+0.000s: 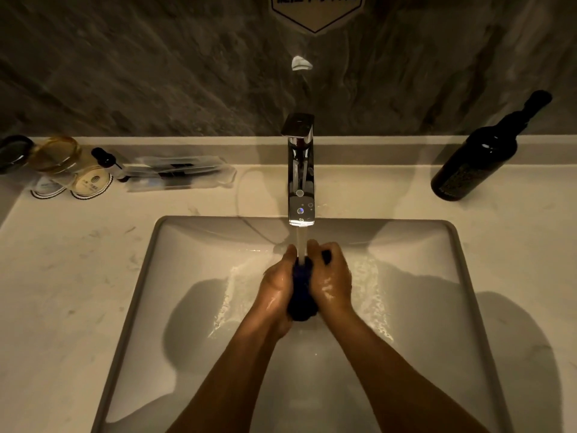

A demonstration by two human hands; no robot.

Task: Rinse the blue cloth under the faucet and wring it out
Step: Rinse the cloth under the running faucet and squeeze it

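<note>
Under the chrome faucet point(300, 170), one stream of water point(301, 245) hits the bunched blue cloth point(302, 292), pressed between left hand point(278, 289) and right hand point(331, 276), both closed on it, wet, glossy. Rectangular white sink point(150, 276). Far right: one dark glass bottle point(480, 154). Far left: two round jars point(59, 157).

A dim, warm light is cast over a pale counter point(78, 276) backed by a dark marbled wall point(156, 73). A dark bottle point(477, 154) is stood at the back right corner, glass jars point(59, 157) at the back left.
</note>
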